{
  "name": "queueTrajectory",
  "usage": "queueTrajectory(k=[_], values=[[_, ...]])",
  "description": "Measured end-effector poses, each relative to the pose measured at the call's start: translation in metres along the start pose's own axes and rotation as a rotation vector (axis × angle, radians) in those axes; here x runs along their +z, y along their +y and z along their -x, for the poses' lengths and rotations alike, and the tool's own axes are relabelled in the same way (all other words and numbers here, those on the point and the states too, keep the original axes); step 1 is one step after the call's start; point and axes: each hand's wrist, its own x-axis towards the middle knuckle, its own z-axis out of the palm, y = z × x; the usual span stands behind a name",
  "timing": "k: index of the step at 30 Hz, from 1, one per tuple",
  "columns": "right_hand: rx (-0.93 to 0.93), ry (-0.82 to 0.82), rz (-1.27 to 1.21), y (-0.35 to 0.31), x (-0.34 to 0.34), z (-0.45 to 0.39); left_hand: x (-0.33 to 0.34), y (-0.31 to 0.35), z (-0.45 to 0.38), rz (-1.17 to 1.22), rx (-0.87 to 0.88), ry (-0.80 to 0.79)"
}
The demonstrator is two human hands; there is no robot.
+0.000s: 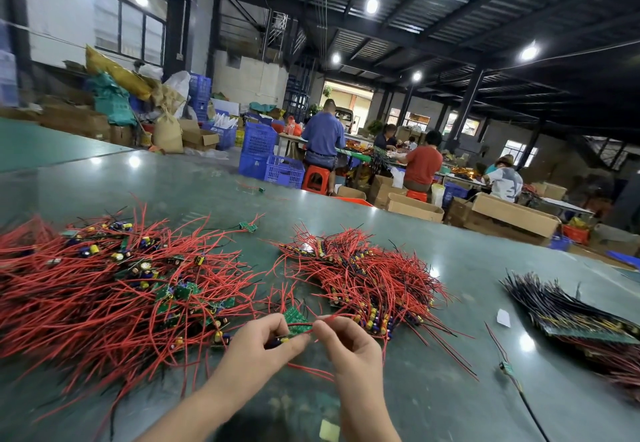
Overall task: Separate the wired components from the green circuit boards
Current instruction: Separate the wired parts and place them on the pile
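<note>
A small green circuit board (295,321) with red wires and a blue capacitor sits between my two hands, low in the middle of the view. My left hand (258,348) grips the board's lower edge near the capacitor. My right hand (349,346) pinches a red wire (337,317) coming off the board. To the left lies a large tangled pile of red-wired boards (114,289). A second pile of red-wired parts (363,272) lies just beyond my right hand.
A stack of boards with dark wires (568,313) lies at the right on the green table (207,182). A loose board with wires (507,369) and paper scraps (503,317) lie near it. Several people sit at far tables among blue crates (258,150) and cardboard boxes (512,213).
</note>
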Motion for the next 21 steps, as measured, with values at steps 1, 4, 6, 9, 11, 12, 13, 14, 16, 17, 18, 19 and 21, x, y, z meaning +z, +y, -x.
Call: queueTrajectory(k=[1,4,6,9,11,12,13,14,16,17,18,19,21], values=[[0.021,0.018,-0.034,0.000,-0.001,-0.001,-0.002,-0.001,-0.001,-0.004,0.007,0.005],[0.062,0.115,-0.164,-0.002,-0.008,-0.008,-0.005,-0.002,-0.001,0.007,-0.004,-0.024],[0.066,0.131,-0.158,-0.005,-0.014,-0.009,-0.007,-0.002,-0.001,-0.005,-0.009,-0.025],[-0.026,0.065,0.096,-0.008,-0.020,-0.009,-0.012,-0.005,-0.002,-0.183,0.020,0.056],[-0.157,0.032,0.376,-0.008,-0.022,-0.010,-0.016,-0.004,-0.003,-0.432,0.058,0.115],[-0.204,0.033,0.452,-0.007,-0.021,-0.010,-0.017,-0.003,-0.003,-0.541,0.078,0.137],[-0.232,0.043,0.479,-0.007,-0.020,-0.009,-0.019,-0.001,-0.003,-0.609,0.092,0.149],[-0.245,0.058,0.480,-0.007,-0.019,-0.007,-0.019,0.000,-0.003,-0.642,0.100,0.149],[-0.225,0.095,0.395,-0.007,-0.018,-0.007,-0.018,-0.001,-0.003,-0.658,0.105,0.124],[-0.200,0.113,0.331,-0.007,-0.018,-0.008,-0.017,-0.001,-0.002,-0.656,0.110,0.105],[-0.179,0.127,0.291,-0.007,-0.019,-0.008,-0.016,-0.002,-0.001,-0.648,0.114,0.089],[-0.178,0.135,0.280,-0.007,-0.020,-0.009,-0.015,-0.002,-0.001,-0.633,0.118,0.079],[-0.228,0.143,0.331,-0.006,-0.019,-0.007,-0.013,-0.001,0.000,-0.602,0.115,0.074]])
